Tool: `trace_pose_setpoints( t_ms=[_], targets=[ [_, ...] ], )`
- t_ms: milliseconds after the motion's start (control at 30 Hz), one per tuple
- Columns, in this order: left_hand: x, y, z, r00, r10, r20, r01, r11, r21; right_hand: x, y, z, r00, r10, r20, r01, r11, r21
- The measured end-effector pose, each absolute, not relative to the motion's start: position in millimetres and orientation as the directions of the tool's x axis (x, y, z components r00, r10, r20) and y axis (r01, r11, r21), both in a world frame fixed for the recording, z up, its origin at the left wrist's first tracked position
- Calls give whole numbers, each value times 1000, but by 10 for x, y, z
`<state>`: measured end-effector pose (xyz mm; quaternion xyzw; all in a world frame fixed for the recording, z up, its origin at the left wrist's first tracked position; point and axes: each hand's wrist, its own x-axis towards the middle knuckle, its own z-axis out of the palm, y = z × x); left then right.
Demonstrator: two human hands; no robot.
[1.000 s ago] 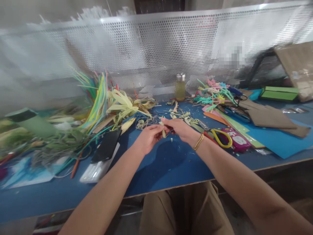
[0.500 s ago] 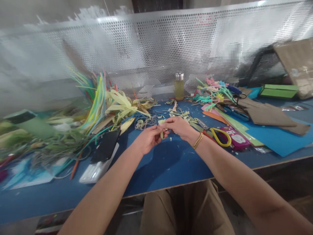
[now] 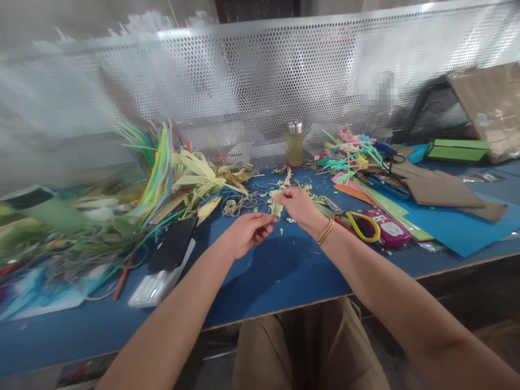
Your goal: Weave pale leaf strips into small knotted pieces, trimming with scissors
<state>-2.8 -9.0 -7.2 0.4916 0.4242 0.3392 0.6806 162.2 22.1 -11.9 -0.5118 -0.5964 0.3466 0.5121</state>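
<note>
A small pale green piece of husk (image 3: 276, 208) hangs between my two hands over the blue table (image 3: 280, 276). My right hand (image 3: 301, 207), with a gold bracelet at the wrist, pinches the piece at its top. Below and to the left, my left hand (image 3: 251, 233) has its thumb and forefinger pressed together at the piece's lower end. Whether those fingertips grip it or only touch it is hard to make out. Husk scraps (image 3: 312, 195) lie just behind the hands. Scissors with yellow and red handles (image 3: 363, 226) rest beside my right wrist.
On the left are a bunch of dried husks (image 3: 199, 176), colourful pipe cleaners (image 3: 160, 165), a black phone (image 3: 173, 246) and a green tube (image 3: 52, 208). A bottle (image 3: 295, 146) stands behind. Rightward lie a magenta case (image 3: 392, 230), blue paper (image 3: 459, 233) and brown cardboard (image 3: 444, 190).
My hands have moved slightly apart, and more of the pale green husk piece now shows between them. My right hand has risen a little; the view has shifted slightly.
</note>
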Motion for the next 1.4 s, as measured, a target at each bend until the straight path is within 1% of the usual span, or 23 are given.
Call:
trace_pose_setpoints(
  t_ms=[100,167,200,233,267,300,333,367,400,433,467,533,633,767,900,1000,1100,1167,1233,1300,1333,1400],
  targets=[
    [-43,-154,-35,502,830,-242,67,242,968,1692,244,-84,108,960,257,218,229,-949],
    [-67,-172,-21,600,739,-306,211,223,952,1733,254,-61,125,962,243,187,218,-958],
    [-81,-165,-22,620,709,-336,289,191,938,1748,258,-53,123,964,238,175,215,-961],
    [-96,-147,-28,601,724,-338,351,140,926,1758,259,-47,118,965,234,168,213,-963],
    [-110,-119,-38,538,792,-289,387,73,919,1762,260,-45,109,967,230,163,211,-964],
    [-120,-85,-52,430,884,-181,396,-5,918,1760,257,-47,97,969,227,158,211,-965],
    [-125,-51,-67,285,958,-27,387,-89,918,1750,253,-52,85,971,225,153,211,-966],
    [-124,-20,-81,163,981,104,367,-158,917,1735,245,-59,70,972,223,149,211,-966],
    [-115,2,-93,72,980,185,324,-199,925,1713,235,-68,51,973,224,146,215,-966],
    [-100,15,-103,26,978,205,261,-205,943,1687,222,-78,33,973,230,145,223,-964],
    [-80,18,-110,26,985,171,189,-173,967,1657,207,-88,14,971,238,146,234,-961],
    [-35,2,-120,108,993,48,50,-54,997,1594,177,-110,-17,968,251,145,251,-957],
    [10,-33,-124,208,975,-84,-78,103,992,1513,153,-154,-49,966,253,105,256,-961],
    [12,-50,-107,224,962,-153,-149,189,971,1460,166,-213,-72,964,256,47,260,-964],
    [7,-49,-93,212,962,-174,-175,213,961,1448,159,-208,-11,959,285,59,285,-957],
    [12,-40,-121,182,966,-184,-183,218,959,1432,125,-182,29,953,301,94,297,-950],
    [23,-22,-181,150,976,-161,-154,184,971,1412,102,-177,29,954,299,104,295,-950],
    [24,1,-215,122,985,-124,-124,139,982,1420,116,-180,2,963,268,105,266,-958],
    [-1,39,-218,64,994,-86,-133,93,987,1472,158,-174,-45,977,209,121,213,-970],
    [-67,90,-174,-39,998,-49,-216,39,976,1571,219,-154,-54,984,172,166,179,-970],
    [-116,116,-134,-102,994,-34,-281,4,960,1634,252,-140,-24,983,181,205,183,-962],
    [-233,162,-31,-230,973,-11,-435,-93,896,1760,309,-112,78,964,255,338,215,-916]
  ],
)
